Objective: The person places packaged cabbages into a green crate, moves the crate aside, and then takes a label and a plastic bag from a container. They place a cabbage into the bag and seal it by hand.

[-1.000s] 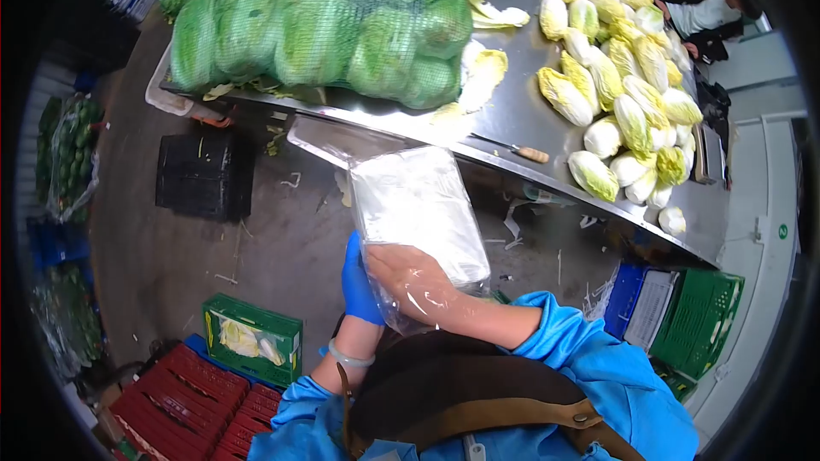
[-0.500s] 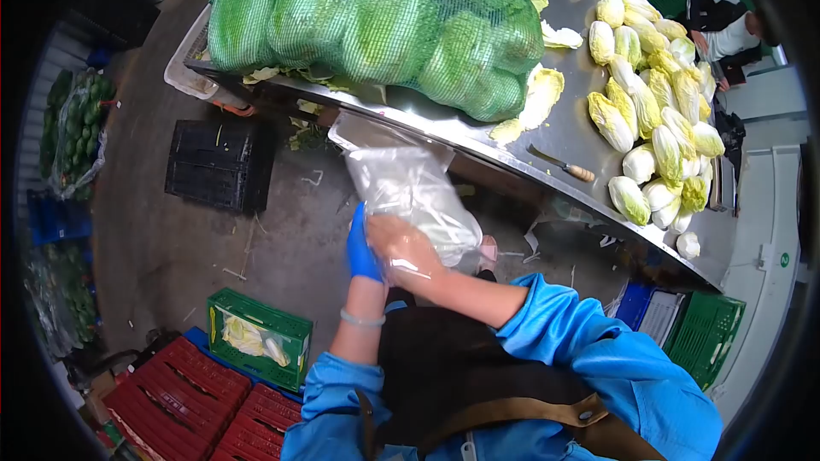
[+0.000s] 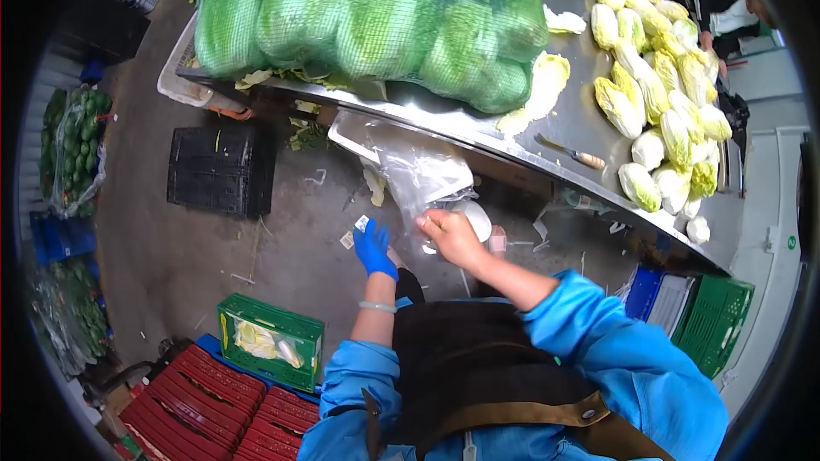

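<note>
My left hand (image 3: 374,249), in a blue glove, is closed around a small white label (image 3: 361,223). To its right, my bare right hand (image 3: 451,237) pinches the lower end of a clear plastic bag (image 3: 417,172), which stretches up toward the table edge. A second printed label (image 3: 347,240) shows just left of the glove. Beyond the hands, a steel table (image 3: 576,77) bears green cabbages in a net (image 3: 376,21), a heap of pale yellow cabbages (image 3: 675,132) and a knife with a wooden handle (image 3: 589,160).
A black crate (image 3: 219,172) stands on the floor at the left. Lower down are a green crate (image 3: 272,367) with cabbage inside and red crates (image 3: 192,401). More green crates (image 3: 713,324) stand at the right. Another person (image 3: 726,13) is at the upper right.
My hands have moved apart, the left one away from the bag. The bag now hangs from my right hand alone, and labels have come into view by the glove.
</note>
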Demonstrator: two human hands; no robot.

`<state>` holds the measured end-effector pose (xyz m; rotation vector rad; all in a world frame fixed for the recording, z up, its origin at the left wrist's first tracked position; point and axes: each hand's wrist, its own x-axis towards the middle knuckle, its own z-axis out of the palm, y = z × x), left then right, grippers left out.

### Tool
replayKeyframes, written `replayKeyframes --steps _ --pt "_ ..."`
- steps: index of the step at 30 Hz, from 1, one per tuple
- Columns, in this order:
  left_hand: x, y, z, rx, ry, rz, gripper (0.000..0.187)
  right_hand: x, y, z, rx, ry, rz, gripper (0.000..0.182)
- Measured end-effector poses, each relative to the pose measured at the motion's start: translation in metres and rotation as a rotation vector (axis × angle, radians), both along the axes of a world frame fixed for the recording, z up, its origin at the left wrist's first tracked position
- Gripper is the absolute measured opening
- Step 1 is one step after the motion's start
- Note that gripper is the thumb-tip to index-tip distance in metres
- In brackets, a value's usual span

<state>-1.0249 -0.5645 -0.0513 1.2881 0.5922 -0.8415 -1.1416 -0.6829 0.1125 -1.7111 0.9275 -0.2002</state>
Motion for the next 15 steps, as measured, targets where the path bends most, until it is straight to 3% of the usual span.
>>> replayKeyframes --steps 1,2,3,4,5,6,8,11,15 --pt "-0.002 0.008 -0.007 -0.035 -0.012 0.044 0.046 -0.009 -0.013 0.024 0.152 -0.048 0.195 0.033" --pt "-0.006 0.005 0.013 -0.026 -0.092 0.02 0.05 -0.026 -0.023 0.045 0.342 -0.121 0.325 0.032" --pt "-0.008 0.0 0.053 -0.02 -0.174 -0.011 0.053 -0.05 -0.035 0.066 0.331 -0.142 0.314 0.029" --pt "-0.011 -0.004 0.086 -0.014 -0.257 -0.046 0.057 -0.08 -0.036 0.064 0.623 -0.274 0.007 0.028" --pt "-0.013 -0.004 0.101 -0.029 -0.345 -0.124 0.058 -0.104 -0.051 0.069 0.607 -0.482 -0.03 0.029" --pt "-0.012 -0.003 0.112 -0.051 -0.434 -0.205 0.059 -0.126 -0.061 0.076 0.708 -0.501 -0.211 0.031" --pt "-0.019 -0.024 0.139 -0.144 -0.516 -0.386 0.057 -0.184 -0.079 0.072 0.38 -0.307 -0.167 0.033" --pt "-0.056 -0.062 0.197 -0.317 -0.479 -0.714 0.052 -0.235 -0.076 0.116 0.356 -0.346 -0.163 0.021" --pt "-0.118 -0.124 0.24 -0.527 -0.334 -0.836 0.063 -0.319 -0.068 0.135 -0.01 -0.241 -0.201 0.02"
